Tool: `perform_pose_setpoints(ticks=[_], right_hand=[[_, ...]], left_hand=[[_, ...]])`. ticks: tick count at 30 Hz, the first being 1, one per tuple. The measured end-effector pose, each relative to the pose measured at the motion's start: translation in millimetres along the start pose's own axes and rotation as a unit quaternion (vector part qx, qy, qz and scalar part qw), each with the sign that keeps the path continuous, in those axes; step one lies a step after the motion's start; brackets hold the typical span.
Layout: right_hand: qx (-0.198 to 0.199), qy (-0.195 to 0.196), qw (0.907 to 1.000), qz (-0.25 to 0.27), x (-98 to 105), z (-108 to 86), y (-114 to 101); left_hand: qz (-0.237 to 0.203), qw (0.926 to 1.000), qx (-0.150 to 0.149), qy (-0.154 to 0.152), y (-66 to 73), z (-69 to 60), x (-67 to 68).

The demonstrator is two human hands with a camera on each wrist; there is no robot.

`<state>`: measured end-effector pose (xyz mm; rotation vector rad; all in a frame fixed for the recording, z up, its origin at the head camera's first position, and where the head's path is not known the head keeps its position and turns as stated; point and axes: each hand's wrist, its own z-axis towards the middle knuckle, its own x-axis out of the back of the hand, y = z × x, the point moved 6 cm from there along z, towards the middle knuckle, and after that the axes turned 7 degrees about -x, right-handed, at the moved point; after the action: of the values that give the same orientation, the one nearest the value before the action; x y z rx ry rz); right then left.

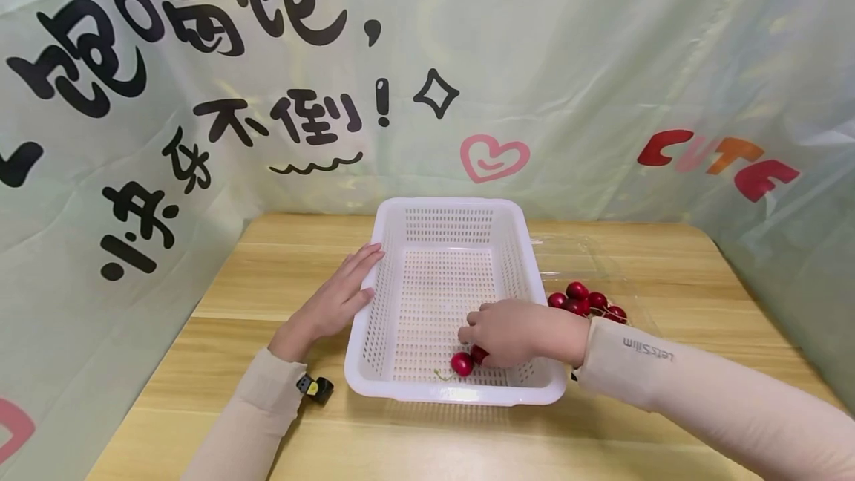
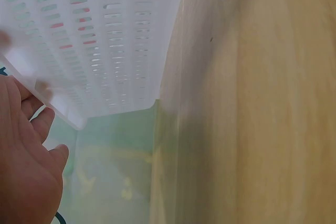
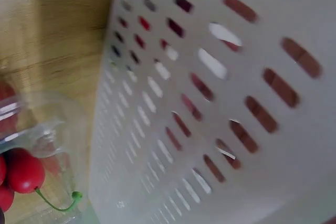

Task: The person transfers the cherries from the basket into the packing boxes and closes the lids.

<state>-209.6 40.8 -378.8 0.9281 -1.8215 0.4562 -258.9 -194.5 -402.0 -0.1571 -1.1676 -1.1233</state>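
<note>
A white perforated plastic basket stands on the wooden table, its slotted side wall filling much of the right wrist view. My left hand rests against its left rim with fairly straight fingers. In the left wrist view, the fingers touch the rim, partly behind it. Reaching over the right wall, my right hand is low inside with bent fingers about a dark red cherry, which they partly cover. Beside it, another red cherry with a green stem lies on the basket floor.
Right of the basket, several cherries sit in a clear plastic box, partly hidden by the right forearm. Printed fabric hangs behind and beside the wooden table. A small black device is at the left wrist.
</note>
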Motion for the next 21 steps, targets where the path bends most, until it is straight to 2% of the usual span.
perform_pose_setpoints(ticks=[4,11,15,21], right_hand=[[-0.008,-0.023,0.9996,-0.016,-9.4,2.9,-3.7],[-0.001,-0.015,0.9992,-0.038,-13.0,4.3,-9.0],[-0.003,-0.002,0.9993,-0.038,-9.4,3.8,-8.0],[0.006,0.047,0.9986,-0.022,7.8,-0.5,-2.7]], left_hand=[[0.0,1.0,0.001,0.002,0.2,-0.1,0.4],[0.002,1.0,-0.006,0.004,1.9,0.9,0.6],[0.003,1.0,-0.005,0.003,2.2,1.3,0.4],[0.001,1.0,-0.007,0.006,2.6,0.3,0.8]])
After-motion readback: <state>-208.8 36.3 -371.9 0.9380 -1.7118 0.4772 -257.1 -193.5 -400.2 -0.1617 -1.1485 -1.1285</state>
